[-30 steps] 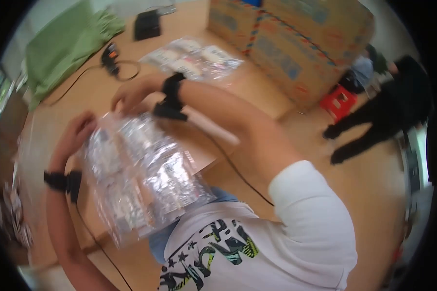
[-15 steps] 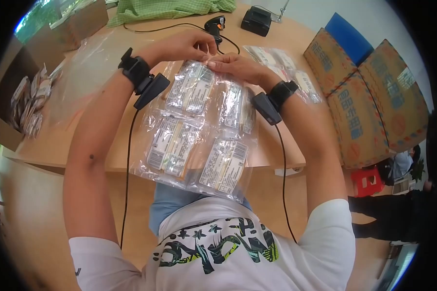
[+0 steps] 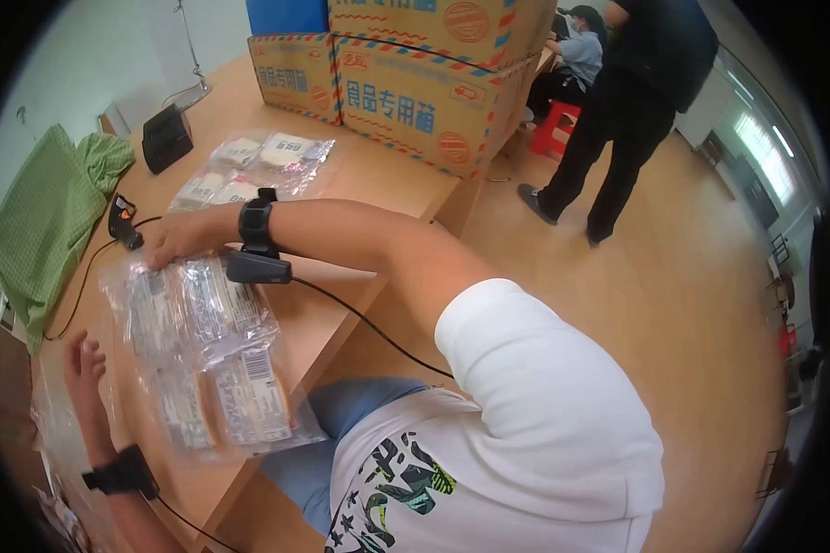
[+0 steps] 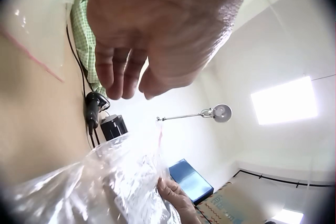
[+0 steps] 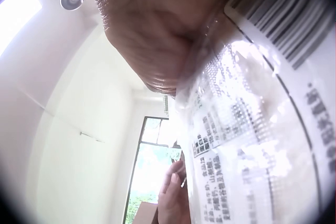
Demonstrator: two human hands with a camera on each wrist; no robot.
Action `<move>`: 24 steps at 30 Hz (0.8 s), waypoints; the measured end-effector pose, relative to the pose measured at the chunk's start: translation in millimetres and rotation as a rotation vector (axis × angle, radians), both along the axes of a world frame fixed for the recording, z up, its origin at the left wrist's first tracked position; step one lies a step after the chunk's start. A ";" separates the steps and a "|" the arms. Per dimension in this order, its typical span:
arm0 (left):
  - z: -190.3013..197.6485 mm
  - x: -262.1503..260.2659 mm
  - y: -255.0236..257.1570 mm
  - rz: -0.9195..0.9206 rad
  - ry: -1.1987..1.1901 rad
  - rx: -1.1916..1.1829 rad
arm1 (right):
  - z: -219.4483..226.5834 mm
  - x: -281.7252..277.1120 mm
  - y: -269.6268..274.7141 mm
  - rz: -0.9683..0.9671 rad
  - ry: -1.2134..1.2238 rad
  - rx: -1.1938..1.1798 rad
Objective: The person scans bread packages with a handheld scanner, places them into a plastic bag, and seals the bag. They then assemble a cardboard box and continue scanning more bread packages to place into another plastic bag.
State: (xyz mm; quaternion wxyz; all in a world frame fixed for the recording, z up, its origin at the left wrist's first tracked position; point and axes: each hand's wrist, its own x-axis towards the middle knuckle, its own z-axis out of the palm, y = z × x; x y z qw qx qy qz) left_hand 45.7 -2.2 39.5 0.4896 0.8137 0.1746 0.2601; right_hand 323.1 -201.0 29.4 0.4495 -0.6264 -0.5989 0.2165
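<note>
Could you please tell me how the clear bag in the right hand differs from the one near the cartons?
The held bag is gripped at its top edge by the right hand; the far bag lies on the table. The held bag shows small print and a barcode; the far bag shows larger dark characters. Both are clear and hold several packets.

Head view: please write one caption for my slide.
The right hand grips a clear bag of labelled packets at its far end; the left hand holds nothing.
</note>
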 end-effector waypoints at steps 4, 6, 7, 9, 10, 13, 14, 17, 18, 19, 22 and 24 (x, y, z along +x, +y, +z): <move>-33.2 -31.5 -10.9 -0.059 0.052 -0.554 | 10.1 14.4 -41.4 -0.225 0.124 0.108; -34.1 -31.7 -40.9 -0.141 0.075 -0.723 | 8.0 22.6 -50.0 -0.298 0.225 0.167; -33.1 -31.3 -54.1 -0.182 0.090 -0.808 | 8.1 24.8 -51.1 -0.312 0.305 0.183; -37.8 -32.2 -63.9 -0.314 0.082 -0.846 | 9.8 21.9 -56.4 -0.325 0.324 0.230; -41.0 -31.6 -65.9 -0.379 0.077 -0.865 | 12.6 18.6 -61.0 -0.331 0.334 0.254; -50.0 -23.5 -78.6 -0.321 -0.008 -0.976 | 24.1 9.3 -78.8 -0.395 0.265 0.256; -50.4 -23.8 -85.0 -0.282 -0.046 -0.976 | 25.3 7.9 -82.1 -0.380 0.276 0.355; -50.7 -31.9 -95.0 -0.436 0.008 -0.782 | 22.3 13.5 -83.3 -0.324 0.285 0.643; -43.1 -32.7 -112.1 -0.375 0.013 -0.756 | 22.6 14.9 -88.9 -0.406 0.271 0.569; -28.0 -32.0 -138.2 -0.305 0.018 -0.730 | 23.5 13.6 -100.1 -0.479 0.261 0.491; -15.1 -26.7 -143.9 -0.165 0.003 -0.643 | 24.8 -3.0 -124.2 -0.635 0.336 0.255; -11.8 -24.6 -131.7 -0.108 -0.002 -0.567 | 13.9 -17.5 -139.0 -0.483 0.763 0.345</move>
